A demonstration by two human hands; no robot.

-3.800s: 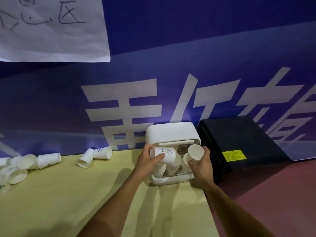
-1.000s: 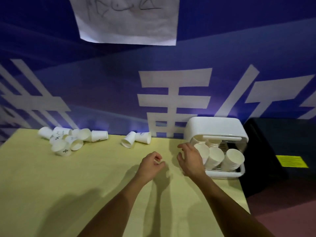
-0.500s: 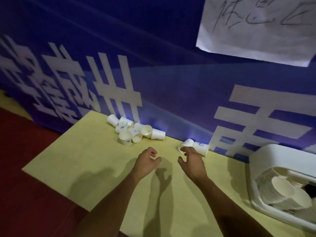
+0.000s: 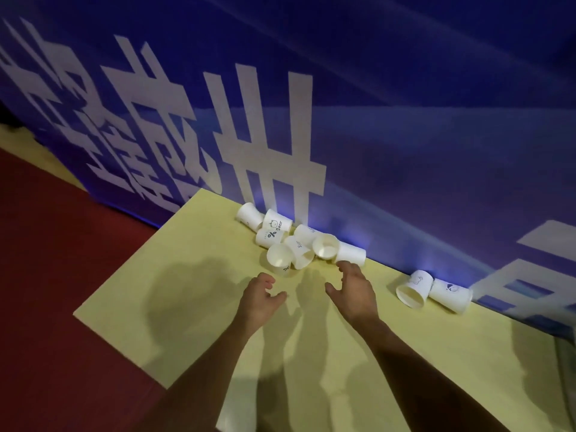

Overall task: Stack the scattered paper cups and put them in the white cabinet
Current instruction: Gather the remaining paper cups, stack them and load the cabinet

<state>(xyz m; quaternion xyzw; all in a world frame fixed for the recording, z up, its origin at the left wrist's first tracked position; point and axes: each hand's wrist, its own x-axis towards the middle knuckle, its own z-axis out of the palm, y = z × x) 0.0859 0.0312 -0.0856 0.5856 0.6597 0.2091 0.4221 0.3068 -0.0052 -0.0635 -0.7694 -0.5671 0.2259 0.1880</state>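
Note:
Several white paper cups lie tipped in a cluster at the far side of the yellow table, against the blue wall. Two more paper cups lie on their sides further right by the wall. My left hand hovers just short of the cluster, fingers loosely curled, holding nothing. My right hand is spread with its fingertips close to the rightmost cup of the cluster; I cannot tell if they touch. The white cabinet is out of view.
The blue banner wall with large white characters runs along the table's far edge. Red floor lies left of the table's corner. Shadows of my arms fall across the tabletop.
The view has swung left, so the white cabinet has left the frame. Both hands have moved from the pair of cups toward the cluster, the right hand opening wider.

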